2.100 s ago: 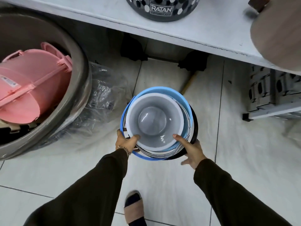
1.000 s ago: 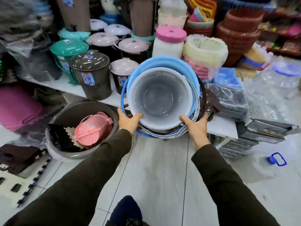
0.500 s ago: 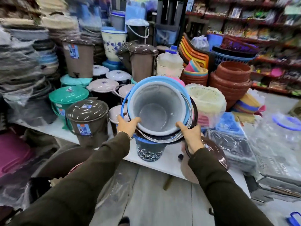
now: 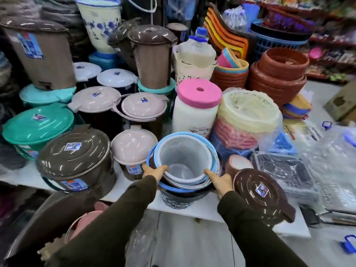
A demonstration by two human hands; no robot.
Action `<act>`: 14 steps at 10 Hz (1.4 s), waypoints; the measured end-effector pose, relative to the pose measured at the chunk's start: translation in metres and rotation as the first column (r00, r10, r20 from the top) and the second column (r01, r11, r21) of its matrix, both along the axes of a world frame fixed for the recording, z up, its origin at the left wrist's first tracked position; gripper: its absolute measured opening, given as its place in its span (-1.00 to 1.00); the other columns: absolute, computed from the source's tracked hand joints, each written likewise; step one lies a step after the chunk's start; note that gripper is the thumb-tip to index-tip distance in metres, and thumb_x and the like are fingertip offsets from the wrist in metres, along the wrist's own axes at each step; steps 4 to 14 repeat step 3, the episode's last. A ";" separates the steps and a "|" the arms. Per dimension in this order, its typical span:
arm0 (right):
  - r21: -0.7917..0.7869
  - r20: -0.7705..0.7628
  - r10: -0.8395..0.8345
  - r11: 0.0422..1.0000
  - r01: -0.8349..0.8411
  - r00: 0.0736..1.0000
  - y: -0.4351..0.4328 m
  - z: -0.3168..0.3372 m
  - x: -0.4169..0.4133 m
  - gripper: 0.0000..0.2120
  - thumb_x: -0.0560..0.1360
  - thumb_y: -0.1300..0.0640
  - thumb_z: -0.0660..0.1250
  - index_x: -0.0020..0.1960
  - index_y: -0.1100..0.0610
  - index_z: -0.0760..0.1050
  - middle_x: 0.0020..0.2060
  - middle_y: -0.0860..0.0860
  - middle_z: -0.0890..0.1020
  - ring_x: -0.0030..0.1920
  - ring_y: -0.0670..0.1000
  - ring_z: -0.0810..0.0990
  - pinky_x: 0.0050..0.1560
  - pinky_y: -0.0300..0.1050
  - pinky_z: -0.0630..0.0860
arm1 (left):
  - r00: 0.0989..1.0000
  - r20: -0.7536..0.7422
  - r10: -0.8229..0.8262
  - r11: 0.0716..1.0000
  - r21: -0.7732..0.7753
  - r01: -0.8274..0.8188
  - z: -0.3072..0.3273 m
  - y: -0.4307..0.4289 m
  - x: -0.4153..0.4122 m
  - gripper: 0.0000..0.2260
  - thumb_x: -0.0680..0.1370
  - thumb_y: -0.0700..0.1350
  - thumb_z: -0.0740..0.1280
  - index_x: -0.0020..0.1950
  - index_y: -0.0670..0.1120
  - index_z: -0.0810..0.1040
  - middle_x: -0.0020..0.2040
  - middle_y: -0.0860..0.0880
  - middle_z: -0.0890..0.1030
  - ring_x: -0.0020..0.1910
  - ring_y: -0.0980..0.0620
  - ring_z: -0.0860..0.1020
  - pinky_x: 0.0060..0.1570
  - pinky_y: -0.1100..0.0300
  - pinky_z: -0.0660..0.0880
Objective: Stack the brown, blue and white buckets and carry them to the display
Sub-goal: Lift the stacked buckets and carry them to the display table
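The stacked buckets sit nested together over the front of the white display table [image 4: 192, 209]. The white bucket [image 4: 183, 155] is innermost, the blue bucket [image 4: 167, 138] rings it, and only a dark sliver of the brown bucket [image 4: 221, 164] shows at the right. The stack rests in or on a dark patterned basket [image 4: 177, 199]. My left hand [image 4: 156, 171] grips the rims on the near left. My right hand [image 4: 221, 181] grips them on the near right.
Lidded bins crowd the table: a brown one [image 4: 75, 160] to the left, a beige-lidded one [image 4: 133, 149] touching the stack, a loose brown lid [image 4: 260, 193] at the right. A pink-capped white jar [image 4: 196, 110] and bagged baskets [image 4: 248, 120] stand behind. A grey tub [image 4: 48, 218] sits on the floor.
The stack has come down from in front of my chest onto the patterned basket at the table's front. Both hands keep their grip on the rims. My view has moved closer.
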State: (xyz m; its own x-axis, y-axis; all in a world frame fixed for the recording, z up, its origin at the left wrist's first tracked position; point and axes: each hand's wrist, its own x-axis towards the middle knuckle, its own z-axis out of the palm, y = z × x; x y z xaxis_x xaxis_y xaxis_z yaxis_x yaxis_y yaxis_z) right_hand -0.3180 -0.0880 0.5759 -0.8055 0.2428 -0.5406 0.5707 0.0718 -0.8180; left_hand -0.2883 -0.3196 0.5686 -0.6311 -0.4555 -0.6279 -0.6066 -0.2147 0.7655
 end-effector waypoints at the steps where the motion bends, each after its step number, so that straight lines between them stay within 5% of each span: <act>1: 0.004 0.039 -0.032 0.999 0.032 0.999 0.001 -0.018 0.001 -0.20 0.18 0.05 0.66 0.27 0.36 0.43 0.20 0.31 0.62 0.19 0.29 0.63 0.23 0.30 0.57 | 0.996 0.070 -0.060 0.996 -0.059 0.064 -0.020 -0.001 -0.004 -0.14 0.37 -0.09 0.51 0.52 -0.21 0.09 0.42 -0.27 0.41 0.29 -0.28 0.49 0.26 -0.15 0.50; 3: 0.053 0.051 0.003 0.999 -0.006 0.999 0.003 -0.022 0.017 0.04 0.11 -0.17 0.67 0.38 0.33 0.37 0.31 0.26 0.55 0.30 0.26 0.56 0.33 0.24 0.51 | 0.964 0.202 -0.174 0.977 -0.084 0.194 -0.030 0.002 0.001 0.01 0.40 0.14 0.48 0.60 -0.11 -0.11 0.55 -0.24 0.20 0.44 -0.31 0.34 0.30 -0.19 0.46; 14: 0.053 0.051 0.003 0.999 -0.006 0.999 0.003 -0.022 0.017 0.04 0.11 -0.17 0.67 0.38 0.33 0.37 0.31 0.26 0.55 0.30 0.26 0.56 0.33 0.24 0.51 | 0.964 0.202 -0.174 0.977 -0.084 0.194 -0.030 0.002 0.001 0.01 0.40 0.14 0.48 0.60 -0.11 -0.11 0.55 -0.24 0.20 0.44 -0.31 0.34 0.30 -0.19 0.46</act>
